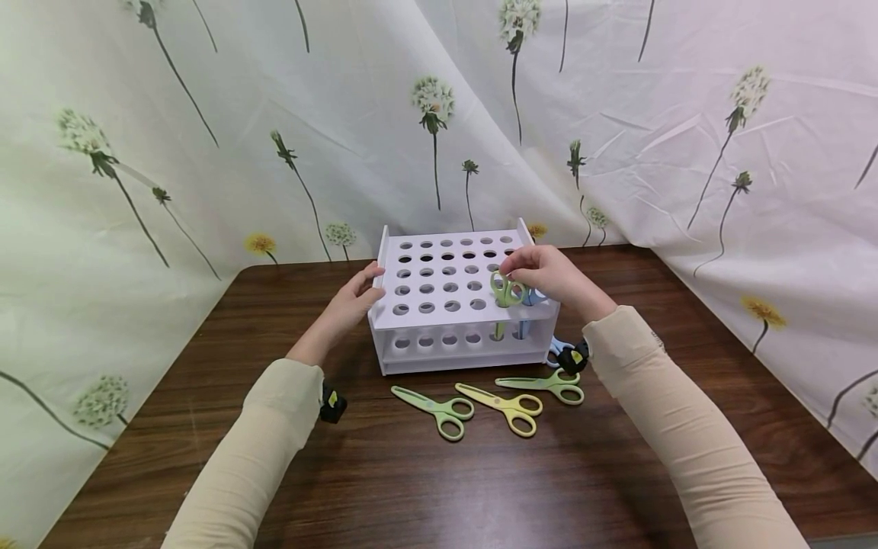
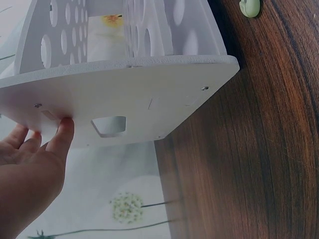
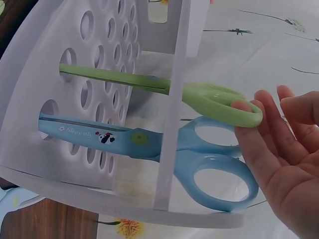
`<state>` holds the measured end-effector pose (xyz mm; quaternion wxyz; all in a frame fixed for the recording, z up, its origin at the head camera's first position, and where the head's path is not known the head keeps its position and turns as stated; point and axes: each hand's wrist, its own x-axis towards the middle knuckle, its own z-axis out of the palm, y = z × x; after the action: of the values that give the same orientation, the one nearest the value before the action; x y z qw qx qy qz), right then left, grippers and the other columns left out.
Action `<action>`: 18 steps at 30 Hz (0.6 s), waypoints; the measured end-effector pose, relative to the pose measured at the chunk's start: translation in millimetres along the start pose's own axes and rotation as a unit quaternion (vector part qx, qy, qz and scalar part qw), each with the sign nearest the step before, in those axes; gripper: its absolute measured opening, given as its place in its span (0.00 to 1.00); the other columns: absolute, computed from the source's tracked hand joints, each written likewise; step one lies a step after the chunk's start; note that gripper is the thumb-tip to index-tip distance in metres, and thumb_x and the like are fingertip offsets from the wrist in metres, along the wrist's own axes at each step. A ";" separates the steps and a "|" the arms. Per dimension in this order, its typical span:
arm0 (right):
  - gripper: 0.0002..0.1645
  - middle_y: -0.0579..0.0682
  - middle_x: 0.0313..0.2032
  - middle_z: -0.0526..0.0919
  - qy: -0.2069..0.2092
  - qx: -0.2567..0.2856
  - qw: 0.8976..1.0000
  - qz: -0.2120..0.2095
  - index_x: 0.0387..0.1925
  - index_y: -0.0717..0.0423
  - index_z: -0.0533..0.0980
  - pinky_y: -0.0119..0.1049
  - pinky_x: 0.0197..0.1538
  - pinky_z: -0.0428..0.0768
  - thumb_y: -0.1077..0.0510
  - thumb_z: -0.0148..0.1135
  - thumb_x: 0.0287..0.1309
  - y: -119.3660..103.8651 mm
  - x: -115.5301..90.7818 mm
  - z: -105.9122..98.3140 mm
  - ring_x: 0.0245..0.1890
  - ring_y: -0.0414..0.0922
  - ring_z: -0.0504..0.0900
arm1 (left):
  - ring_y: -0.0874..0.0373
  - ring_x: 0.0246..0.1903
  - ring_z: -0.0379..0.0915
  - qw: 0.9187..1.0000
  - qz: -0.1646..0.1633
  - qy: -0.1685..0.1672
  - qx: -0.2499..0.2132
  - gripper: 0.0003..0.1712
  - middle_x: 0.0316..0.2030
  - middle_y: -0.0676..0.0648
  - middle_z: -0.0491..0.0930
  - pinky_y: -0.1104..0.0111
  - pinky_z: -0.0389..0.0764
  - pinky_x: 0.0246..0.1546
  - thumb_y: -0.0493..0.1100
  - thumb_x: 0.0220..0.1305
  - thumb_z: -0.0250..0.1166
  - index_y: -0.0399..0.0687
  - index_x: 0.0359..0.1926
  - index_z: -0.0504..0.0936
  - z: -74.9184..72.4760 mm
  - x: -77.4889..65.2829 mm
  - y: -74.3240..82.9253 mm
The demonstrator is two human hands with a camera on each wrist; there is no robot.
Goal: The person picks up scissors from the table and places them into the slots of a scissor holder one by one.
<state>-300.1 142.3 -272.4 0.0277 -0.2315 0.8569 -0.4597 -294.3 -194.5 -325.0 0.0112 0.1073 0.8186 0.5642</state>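
Observation:
A white rack (image 1: pixel 439 314) with rows of round holes stands on the table. Against its left side panel (image 2: pixel 134 94) my left hand (image 1: pixel 350 305) rests its fingertips. Green scissors (image 3: pixel 119 78) stand blade-down in a front-row hole towards the right end. My right hand (image 3: pixel 284 159) is at their handle, an index fingertip touching the loop and the thumb apart from it. Beside them, blue scissors (image 3: pixel 99 134) stand blade-down in the corner hole; in the head view my right hand (image 1: pixel 549 276) partly covers their handle.
In front of the rack lie green scissors (image 1: pixel 432 408), yellow scissors (image 1: pixel 504 404) and another green pair (image 1: pixel 545 383). Blue scissors (image 1: pixel 554 352) lie by the rack's right front corner, partly hidden by the wrist camera. A flower-printed cloth (image 1: pixel 384 137) hangs behind the table.

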 end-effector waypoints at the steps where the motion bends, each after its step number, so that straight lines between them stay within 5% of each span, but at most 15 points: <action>1: 0.10 0.58 0.39 0.80 0.001 0.004 1.000 0.001 0.41 0.66 0.77 0.34 0.41 0.73 0.66 0.54 0.60 0.2 -0.4 -0.2 0.38 0.47 0.76 | 0.49 0.64 0.48 1.000 -0.001 0.001 -0.001 0.26 0.70 0.49 0.44 0.57 0.56 0.61 0.39 0.68 0.49 0.38 0.65 0.59 0.1 0.0 0.1; 18: 0.11 0.64 0.44 0.77 0.023 0.113 0.993 0.024 0.43 0.70 0.74 0.42 0.47 0.77 0.68 0.50 0.61 0.8 -9.4 -9.1 0.40 0.47 0.78 | 0.50 0.66 0.46 1.000 -0.007 0.001 0.004 0.26 0.70 0.48 0.44 0.57 0.54 0.62 0.39 0.69 0.49 0.37 0.66 0.58 0.1 1.8 0.4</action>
<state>-294.3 153.7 -269.3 0.0452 -0.1952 0.8053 -0.5580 -296.0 -193.9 -324.4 0.0137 0.1008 0.8216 0.5610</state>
